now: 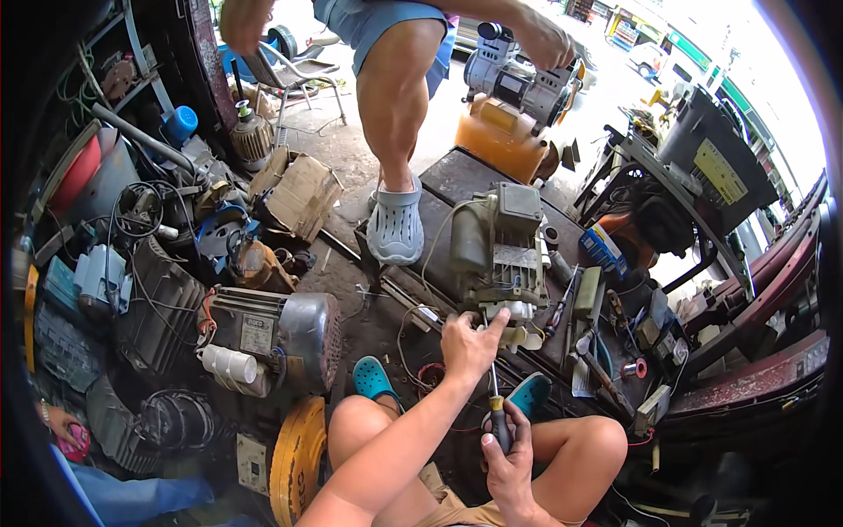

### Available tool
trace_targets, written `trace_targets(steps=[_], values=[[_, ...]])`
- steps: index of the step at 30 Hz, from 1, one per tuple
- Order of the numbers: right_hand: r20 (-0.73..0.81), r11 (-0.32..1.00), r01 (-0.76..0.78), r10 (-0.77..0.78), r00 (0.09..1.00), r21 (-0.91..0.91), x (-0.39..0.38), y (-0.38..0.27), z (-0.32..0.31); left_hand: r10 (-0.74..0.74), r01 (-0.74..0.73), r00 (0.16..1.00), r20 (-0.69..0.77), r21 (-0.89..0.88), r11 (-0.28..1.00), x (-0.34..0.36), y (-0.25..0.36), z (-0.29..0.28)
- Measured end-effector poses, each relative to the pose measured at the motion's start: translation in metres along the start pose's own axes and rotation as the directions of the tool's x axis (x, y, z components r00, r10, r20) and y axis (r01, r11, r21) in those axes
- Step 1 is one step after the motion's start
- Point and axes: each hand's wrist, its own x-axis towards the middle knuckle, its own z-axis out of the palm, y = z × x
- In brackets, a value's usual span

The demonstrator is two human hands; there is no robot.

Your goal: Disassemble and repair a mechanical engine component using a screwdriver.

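The motor (507, 250) sits on the low, dark surface (458, 176) right in front of the person, its near end turned toward their knees — an arrangement that probably keeps that end within easy reach of both hands from a low seat. The left hand (471, 347) reaches up to this near end, fingers against the pale fitting (520, 311) there, perhaps to steady it or guide the tool; whether its grip is closed on anything, I cannot tell, since the back of the hand hides part of the contact. The right hand (509, 461) has its grip wrapped around the dark handle of a screwdriver (500, 428), held low between the knees with the shaft pointing up toward the left fingers, which seems to line it up with the motor's near end; the tip is too hard to make out to say whether it touches. Loose tools, a blue box (604, 249) and a small spool (634, 368) lie to the right of the motor, likely so they are handy. Across the surface, another person's grey clog (395, 230) rests near its left edge, while a larger motor (274, 332) stands well apart on the left.
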Motion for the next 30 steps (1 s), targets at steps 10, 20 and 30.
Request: trace_targets(steps=[10, 20, 30], values=[[0.031, 0.768, 0.211, -0.242, 0.970, -0.605, 0.009, -0.010, -0.012, 0.023, -0.022, 1.000, -0.002, 0.049, 0.999, -0.002, 0.001, 0.001], [0.046, 0.847, 0.211, -0.217, 0.975, -0.488, 0.006, 0.001, 0.002, 0.072, -0.070, 0.997, -0.027, 0.044, 0.997, -0.001, -0.002, 0.000], [0.076, 0.867, 0.200, -0.186, 0.980, -0.457, 0.003, -0.021, 0.030, 0.063, -0.060, 0.997, -0.049, 0.061, 0.996, -0.001, 0.002, -0.003]])
